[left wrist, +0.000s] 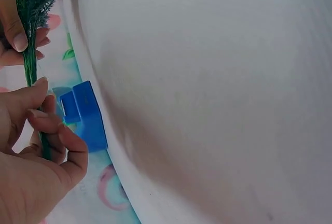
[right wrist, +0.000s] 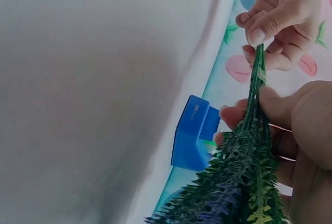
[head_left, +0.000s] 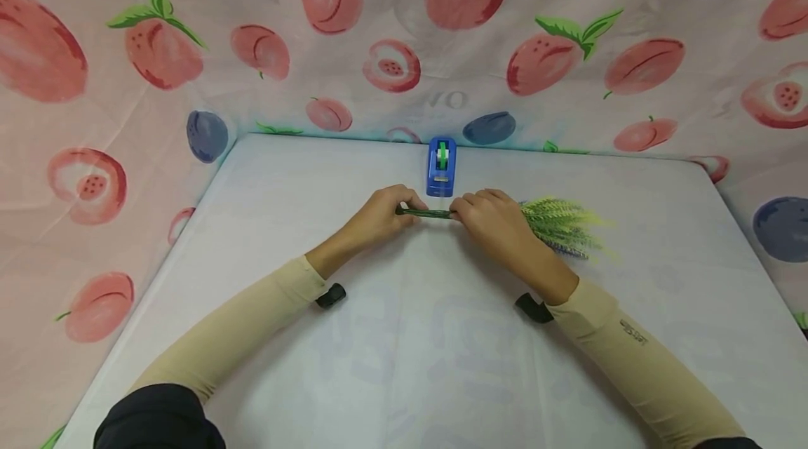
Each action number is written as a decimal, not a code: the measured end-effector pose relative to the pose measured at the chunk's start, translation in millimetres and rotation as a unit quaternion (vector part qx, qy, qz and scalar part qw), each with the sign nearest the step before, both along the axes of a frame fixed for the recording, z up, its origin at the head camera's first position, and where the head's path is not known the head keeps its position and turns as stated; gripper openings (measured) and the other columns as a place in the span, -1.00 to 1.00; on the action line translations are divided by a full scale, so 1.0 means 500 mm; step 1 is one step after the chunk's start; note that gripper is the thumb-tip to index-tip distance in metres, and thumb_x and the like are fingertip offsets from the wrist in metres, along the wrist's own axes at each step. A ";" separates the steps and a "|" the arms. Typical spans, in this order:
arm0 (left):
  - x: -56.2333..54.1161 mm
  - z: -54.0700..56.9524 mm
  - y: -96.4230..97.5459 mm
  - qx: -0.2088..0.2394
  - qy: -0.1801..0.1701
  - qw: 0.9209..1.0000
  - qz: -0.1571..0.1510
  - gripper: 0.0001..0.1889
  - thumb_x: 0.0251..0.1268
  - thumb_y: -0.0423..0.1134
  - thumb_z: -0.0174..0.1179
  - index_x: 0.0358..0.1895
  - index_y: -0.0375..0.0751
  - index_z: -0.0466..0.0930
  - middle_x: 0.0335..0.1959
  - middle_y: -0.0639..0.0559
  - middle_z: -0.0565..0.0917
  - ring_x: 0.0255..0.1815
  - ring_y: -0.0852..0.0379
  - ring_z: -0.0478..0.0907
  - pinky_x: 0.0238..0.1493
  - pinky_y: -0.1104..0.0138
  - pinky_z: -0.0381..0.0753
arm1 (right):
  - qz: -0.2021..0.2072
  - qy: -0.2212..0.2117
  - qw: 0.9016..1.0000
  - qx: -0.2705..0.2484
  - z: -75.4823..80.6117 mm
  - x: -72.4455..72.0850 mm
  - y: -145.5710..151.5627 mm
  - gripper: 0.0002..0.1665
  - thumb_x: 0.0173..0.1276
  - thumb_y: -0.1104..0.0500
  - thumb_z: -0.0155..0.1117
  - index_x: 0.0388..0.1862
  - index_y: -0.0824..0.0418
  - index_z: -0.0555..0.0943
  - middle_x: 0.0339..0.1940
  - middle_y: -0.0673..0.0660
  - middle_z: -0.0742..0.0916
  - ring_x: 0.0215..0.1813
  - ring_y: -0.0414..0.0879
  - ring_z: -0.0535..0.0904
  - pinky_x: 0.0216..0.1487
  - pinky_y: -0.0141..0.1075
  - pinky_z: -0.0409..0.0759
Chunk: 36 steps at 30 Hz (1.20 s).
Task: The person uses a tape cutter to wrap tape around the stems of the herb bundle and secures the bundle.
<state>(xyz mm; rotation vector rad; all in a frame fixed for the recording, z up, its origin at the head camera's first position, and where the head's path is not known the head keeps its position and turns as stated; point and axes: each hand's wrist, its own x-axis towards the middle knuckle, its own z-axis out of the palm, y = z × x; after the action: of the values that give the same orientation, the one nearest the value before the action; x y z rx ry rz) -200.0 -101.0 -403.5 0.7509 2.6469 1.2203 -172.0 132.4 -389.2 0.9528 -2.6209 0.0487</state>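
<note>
A bunch of artificial lavender-like sprigs lies sideways between both hands, leafy heads to the right and bare green stems to the left. My left hand pinches the stem ends between thumb and fingers. Farther along, my right hand grips the stems just below the leafy part. In the right wrist view, a pale shiny band, like clear tape, shows on the stems between the hands. Just beyond the stems stands a blue tape dispenser with a green core. The right hand partly covers the bunch.
A white-covered table extends under both forearms. At its far edge rises a pink curtain printed with peaches and dark plums. Black straps show by both wrists.
</note>
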 end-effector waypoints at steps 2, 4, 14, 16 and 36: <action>-0.001 -0.001 -0.001 0.000 0.006 1.000 -0.002 -0.84 0.29 -0.42 0.36 -0.10 -0.18 0.77 -0.13 -0.02 0.71 -0.12 0.09 0.52 -0.06 0.27 0.49 | -0.005 -0.013 1.000 0.006 0.000 -0.002 -0.001 -0.79 0.37 0.12 0.44 -0.14 0.24 0.73 -0.26 0.11 0.80 -0.16 0.07 0.73 0.08 0.00 0.63; -0.001 -0.001 -0.001 0.002 0.007 1.000 -0.005 -0.84 0.30 -0.40 0.36 -0.09 -0.19 0.77 -0.15 -0.02 0.70 -0.13 0.09 0.52 -0.07 0.28 0.49 | -0.011 -0.024 1.000 0.007 0.000 -0.004 -0.002 -0.77 0.34 0.13 0.48 -0.12 0.24 0.72 -0.24 0.11 0.80 -0.17 0.07 0.72 0.06 0.00 0.63; 0.000 0.001 -0.001 0.001 0.005 1.000 0.003 -0.86 0.31 -0.36 0.37 -0.10 -0.16 0.78 -0.20 0.01 0.68 -0.20 0.11 0.49 -0.13 0.30 0.48 | -0.014 -0.035 0.997 -0.067 -0.007 -0.013 0.016 -0.79 0.21 0.20 0.56 -0.19 0.19 0.75 -0.28 0.11 0.75 -0.19 0.06 0.69 0.27 0.08 0.52; -0.001 0.002 0.000 0.003 0.004 1.000 0.003 -0.86 0.32 -0.36 0.36 -0.10 -0.17 0.77 -0.19 0.01 0.68 -0.18 0.11 0.51 -0.09 0.28 0.50 | -0.016 -0.038 0.995 -0.087 -0.009 -0.015 0.021 -0.75 0.17 0.17 0.59 -0.17 0.17 0.77 -0.23 0.12 0.74 -0.13 0.07 0.69 0.35 0.12 0.44; -0.002 0.013 0.008 -0.013 0.014 0.999 0.031 -0.91 0.40 -0.32 0.30 -0.13 -0.19 0.75 -0.18 -0.01 0.66 -0.17 0.11 0.61 -0.06 0.26 0.59 | -0.014 -0.092 0.984 -0.151 0.001 -0.018 0.029 -0.82 0.28 0.13 0.52 -0.15 0.13 0.82 -0.20 0.06 0.72 -0.33 -0.07 0.64 -0.35 -0.15 0.58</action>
<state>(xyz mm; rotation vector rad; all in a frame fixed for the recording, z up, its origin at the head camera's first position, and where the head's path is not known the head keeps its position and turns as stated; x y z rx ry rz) -201.3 -97.2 -397.0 0.6924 2.7220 1.1971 -181.2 146.9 -388.7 0.8374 -2.6856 0.5342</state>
